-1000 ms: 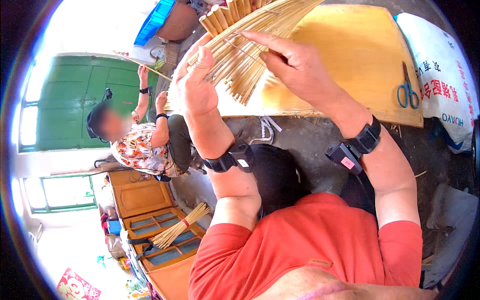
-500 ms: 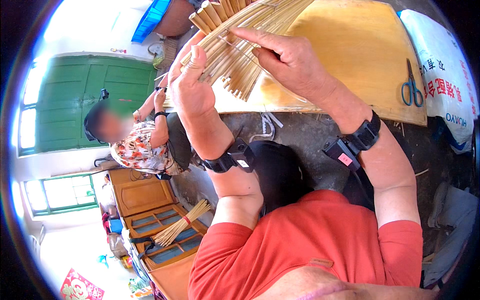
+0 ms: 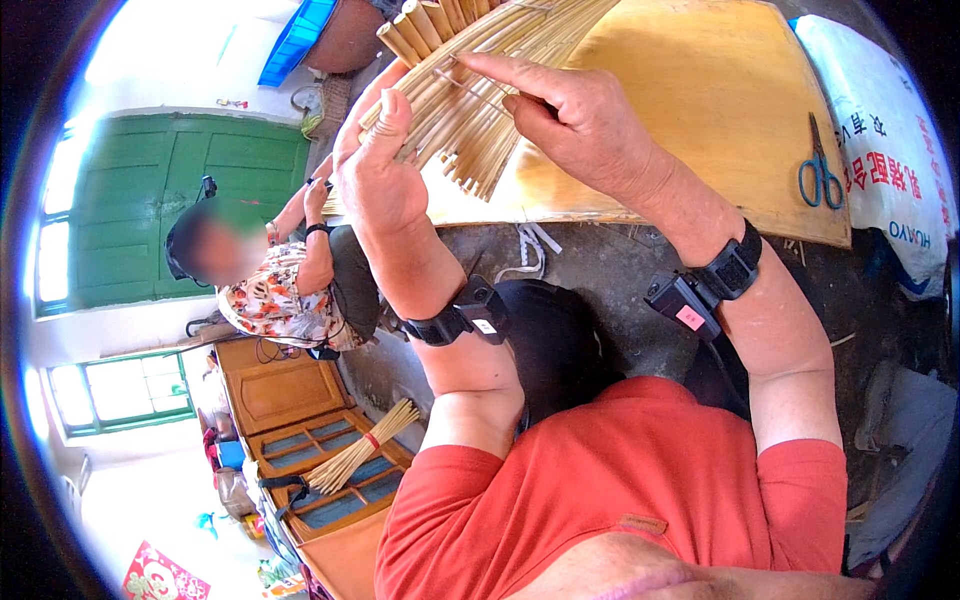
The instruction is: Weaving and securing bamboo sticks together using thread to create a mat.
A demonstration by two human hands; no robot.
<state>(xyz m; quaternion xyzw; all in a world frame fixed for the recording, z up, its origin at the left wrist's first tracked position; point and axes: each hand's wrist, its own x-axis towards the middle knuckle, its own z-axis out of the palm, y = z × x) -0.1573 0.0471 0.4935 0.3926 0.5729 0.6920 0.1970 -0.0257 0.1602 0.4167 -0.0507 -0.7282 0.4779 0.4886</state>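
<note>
A fan-shaped sheaf of pale, thin stalks (image 3: 490,120) is held at the top of the view, its cut ends toward me. My left hand (image 3: 385,175) supports its left side, thumb upright at the edge and fingers mostly hidden behind it. A thin cord or strip crosses the stalks. My right hand (image 3: 590,125) rests over them, index finger stretched out and its tip touching the stalks near that crossing line. The right thumb stands apart, and the other fingers are curled out of sight. Thicker stalk ends (image 3: 410,35) jut out beyond the sheaf.
Blue-handled scissors (image 3: 820,180) lie on the wooden board (image 3: 700,120), beside a white printed sack (image 3: 870,110). At left a person (image 3: 285,290) sits working. A tied stalk bundle (image 3: 365,445) lies on a wooden cabinet (image 3: 270,385). White strips (image 3: 530,250) are on the floor.
The view has shifted very slightly. Both hands and the sheaf keep nearly the same position, with the right index finger still on the stalks.
</note>
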